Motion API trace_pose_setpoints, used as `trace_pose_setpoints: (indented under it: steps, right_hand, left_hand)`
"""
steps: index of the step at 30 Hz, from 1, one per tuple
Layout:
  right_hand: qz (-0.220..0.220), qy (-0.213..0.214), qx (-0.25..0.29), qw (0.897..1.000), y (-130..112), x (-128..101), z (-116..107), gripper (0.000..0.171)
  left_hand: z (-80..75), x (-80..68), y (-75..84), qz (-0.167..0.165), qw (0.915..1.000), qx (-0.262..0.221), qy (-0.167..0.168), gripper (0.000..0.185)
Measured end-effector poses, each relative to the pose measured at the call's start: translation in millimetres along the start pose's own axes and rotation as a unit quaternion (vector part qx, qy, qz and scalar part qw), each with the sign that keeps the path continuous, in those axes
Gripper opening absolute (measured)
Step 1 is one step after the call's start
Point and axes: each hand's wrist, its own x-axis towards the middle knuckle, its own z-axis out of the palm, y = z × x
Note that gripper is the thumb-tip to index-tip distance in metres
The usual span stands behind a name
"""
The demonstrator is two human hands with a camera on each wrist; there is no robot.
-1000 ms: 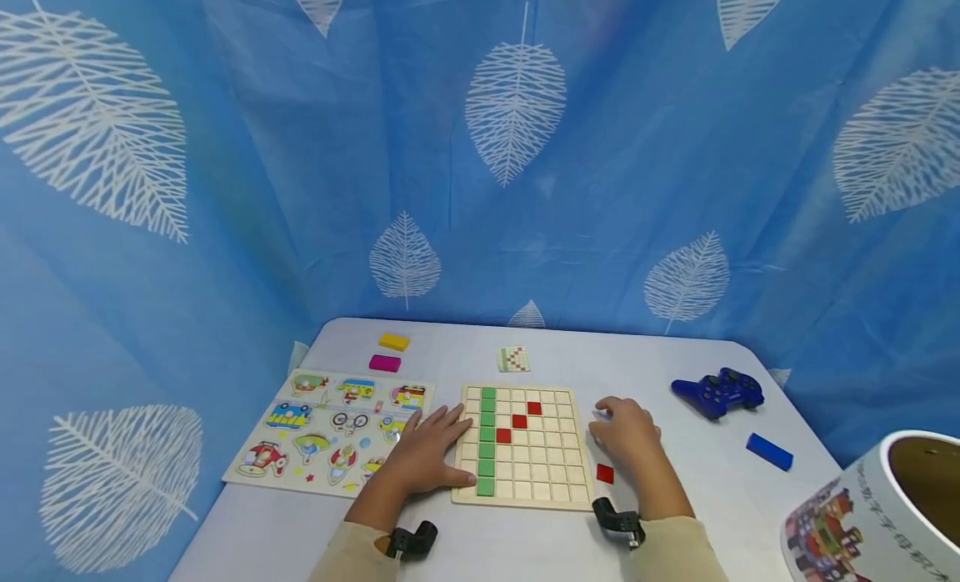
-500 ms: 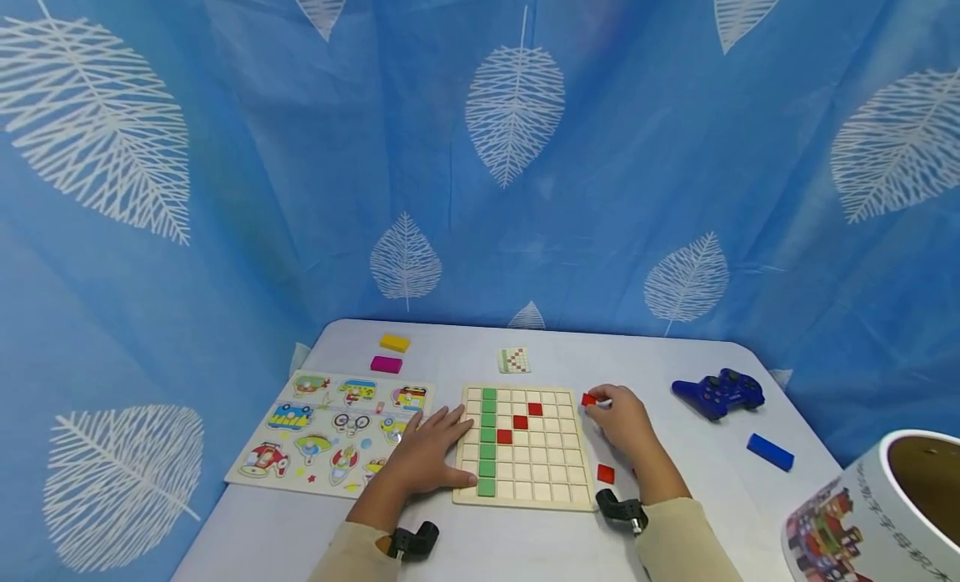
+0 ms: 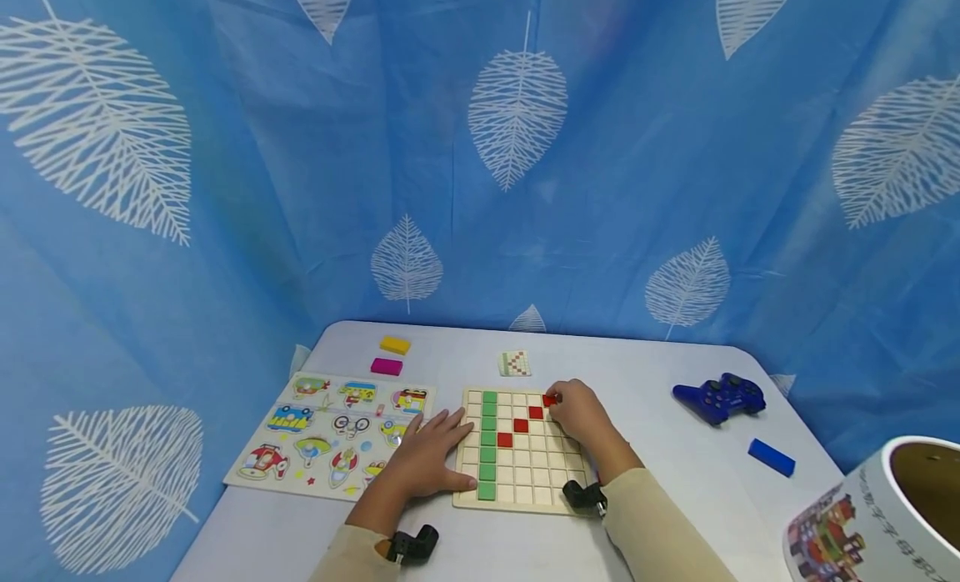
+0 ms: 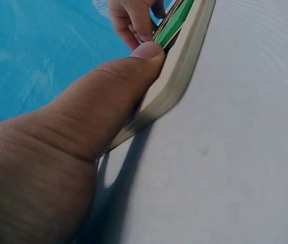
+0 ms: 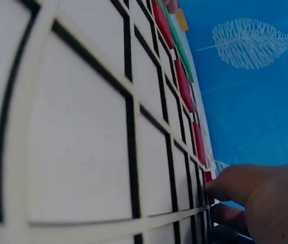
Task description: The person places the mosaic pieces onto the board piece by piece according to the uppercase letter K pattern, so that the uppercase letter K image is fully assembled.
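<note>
Blue cloth printed with white leaves hangs behind my bench point(image 3: 660, 482), which is pale and smooth. My right hand point(image 3: 573, 411) has thumb and fingertips pinched together on a small red tile point(image 3: 551, 400), holding it over the far row of the wooden grid board point(image 3: 525, 500), just past the three red tiles point(image 3: 520, 425) that climb in a diagonal. I judge the tile light, stiff and a little slick, so it wants a pinch on two opposite edges and a flat drop into its square; tilted, it could catch on the thin dividers. My left hand point(image 3: 429, 457) lies flat with fingers spread, thumb pressed against the board's near left edge beside the green column point(image 3: 487, 442), keeping the board from sliding on the smooth top. Left of that hand sits a picture puzzle of vehicles point(image 3: 330, 432), with a pink block point(image 3: 386, 366) and a yellow block point(image 3: 394, 344) toward the far left corner. A small pattern card point(image 3: 514, 363) lies past the board's far edge. Toward the right edge are a blue game controller point(image 3: 720, 397) and a blue block point(image 3: 770, 457).
</note>
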Motion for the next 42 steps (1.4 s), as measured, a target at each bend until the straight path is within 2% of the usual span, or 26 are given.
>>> trace_pose_setpoints:
  steps: [4, 8, 11, 15, 17, 19, 23, 26, 31, 34, 36, 39, 42]
  right_hand:
    - [-0.007, -0.017, -0.055, 0.998, -1, -11, -1, 0.047]
    - [-0.025, -0.045, -0.118, 0.992, -1, -19, 1, 0.060]
    - [-0.018, -0.061, -0.098, 0.993, -1, -22, 0, 0.065]
    - [0.014, -0.052, -0.024, 0.998, 12, -28, -13, 0.071]
    - [0.035, -0.038, 0.001, 0.999, 28, -34, -23, 0.070]
    - [0.060, -0.032, 0.004, 0.998, 46, -43, -36, 0.064]
    - [0.109, -0.055, -0.004, 0.992, 84, -60, -52, 0.049]
    - [0.114, -0.060, 0.013, 0.992, 100, -68, -53, 0.039]
    - [0.097, -0.030, 0.017, 0.995, 105, -71, -46, 0.030]
    - [0.085, -0.014, 0.010, 0.996, 97, -71, -42, 0.031]
    - [0.078, 0.002, 0.019, 0.997, 81, -73, -38, 0.032]
    - [0.046, 0.018, 0.043, 0.998, 41, -78, -24, 0.035]
    - [-0.009, 0.010, 0.063, 0.998, 0, -83, -5, 0.030]
  left_hand:
    - [0.4, -0.3, 0.0, 0.004, 1.0000, 0.004, 0.003, 0.103]
    - [0.1, -0.4, -0.5, 0.004, 0.9999, 0.010, 0.007, 0.102]
    - [1.1, -0.6, -1.1, 0.003, 0.9999, 0.009, 0.007, 0.102]
    - [3.7, -0.7, 0.0, 0.006, 1.0000, 0.001, -0.001, 0.103]
    - [4.0, -0.4, 0.7, 0.006, 1.0000, 0.001, -0.003, 0.103]
    - [3.5, -0.1, 1.1, 0.004, 1.0000, 0.003, 0.000, 0.103]
    - [1.4, 1.0, 0.6, -0.002, 0.9999, 0.006, 0.008, 0.102]
    - [1.3, 1.4, -0.3, -0.005, 1.0000, 0.005, 0.005, 0.102]
    - [0.9, 1.8, -0.6, -0.003, 1.0000, 0.000, 0.002, 0.102]
    - [1.1, 2.3, 0.1, -0.002, 1.0000, 0.002, 0.002, 0.103]
    - [1.1, 2.0, 0.4, -0.002, 1.0000, 0.003, 0.003, 0.102]
    - [-0.3, 0.6, 0.7, -0.003, 1.0000, -0.001, 0.000, 0.102]
    - [-1.6, -0.1, 0.5, -0.004, 1.0000, -0.002, 0.002, 0.102]
